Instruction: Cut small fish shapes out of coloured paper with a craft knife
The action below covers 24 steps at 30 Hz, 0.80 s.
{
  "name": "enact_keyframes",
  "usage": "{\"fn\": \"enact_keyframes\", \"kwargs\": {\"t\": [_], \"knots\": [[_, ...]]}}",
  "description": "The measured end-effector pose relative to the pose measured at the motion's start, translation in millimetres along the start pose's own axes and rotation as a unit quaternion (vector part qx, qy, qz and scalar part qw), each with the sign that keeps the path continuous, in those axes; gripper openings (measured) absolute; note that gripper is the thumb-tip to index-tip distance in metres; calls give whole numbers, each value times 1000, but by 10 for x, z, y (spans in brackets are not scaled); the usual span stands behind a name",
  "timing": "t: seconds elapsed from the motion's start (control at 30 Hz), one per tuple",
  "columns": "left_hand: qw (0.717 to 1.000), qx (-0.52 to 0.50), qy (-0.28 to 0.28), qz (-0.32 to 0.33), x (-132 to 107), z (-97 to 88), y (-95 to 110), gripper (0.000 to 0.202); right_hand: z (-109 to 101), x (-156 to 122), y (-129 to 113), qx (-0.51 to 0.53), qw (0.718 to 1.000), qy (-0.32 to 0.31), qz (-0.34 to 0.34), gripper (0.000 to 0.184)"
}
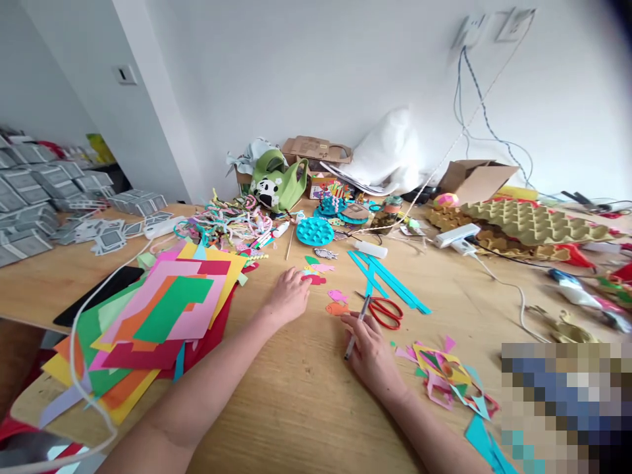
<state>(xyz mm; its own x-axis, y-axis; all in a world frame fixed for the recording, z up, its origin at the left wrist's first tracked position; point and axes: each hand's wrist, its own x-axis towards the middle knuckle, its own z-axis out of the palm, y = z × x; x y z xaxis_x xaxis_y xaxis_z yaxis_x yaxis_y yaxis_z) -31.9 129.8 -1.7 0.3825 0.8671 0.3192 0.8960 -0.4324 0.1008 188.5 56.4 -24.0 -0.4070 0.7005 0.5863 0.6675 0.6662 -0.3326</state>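
My left hand (pixel 290 297) lies palm down on the wooden table, fingers stretched out loosely, the tips at the edge of a red paper fish (pixel 316 280). Between the fingers of my right hand (pixel 368 345) a grey pen (pixel 351 346) is held at a slant. Its fingertips come close to an orange paper fish (pixel 336 308); whether they touch it I cannot tell. A pink paper fish (pixel 338 296) lies just beyond, and more small paper fish, one pink (pixel 324 268), lie past the red one. Red-handled scissors (pixel 388 313) rest beside my right hand.
Coloured paper sheets (pixel 185 306) are piled at left, paper scraps (pixel 442 368) at right. Blue paper strips (pixel 395 280) and a blue textured disc (pixel 315 232) lie ahead. Farther back are a green panda bag (pixel 279 181), egg trays (pixel 533 220) and a power strip (pixel 457 235) with cables.
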Motion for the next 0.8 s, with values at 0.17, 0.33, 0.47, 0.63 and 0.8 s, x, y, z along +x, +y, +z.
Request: {"fn": "enact_keyframes", "kwargs": {"t": [0.17, 0.33, 0.47, 0.63, 0.8], "knots": [[1000, 10, 3, -11, 6, 130, 4, 26, 16, 1, 19, 17, 1000, -2, -12, 50], [1000, 10, -10, -12, -56, 112, 32, 23, 21, -9, 29, 23, 1000, -7, -11, 49], [1000, 9, -21, -11, -90, 49, 56, 26, 35, -18, 31, 28, 999, -9, -13, 48], [999, 14, -22, -35, 4, 99, 74, 36, 57, -33, 28, 35, 999, -11, -16, 50], [998, 17, -23, -53, 1, 115, 98, 29, 41, -42, 43, 29, 999, -6, -16, 49]]}}
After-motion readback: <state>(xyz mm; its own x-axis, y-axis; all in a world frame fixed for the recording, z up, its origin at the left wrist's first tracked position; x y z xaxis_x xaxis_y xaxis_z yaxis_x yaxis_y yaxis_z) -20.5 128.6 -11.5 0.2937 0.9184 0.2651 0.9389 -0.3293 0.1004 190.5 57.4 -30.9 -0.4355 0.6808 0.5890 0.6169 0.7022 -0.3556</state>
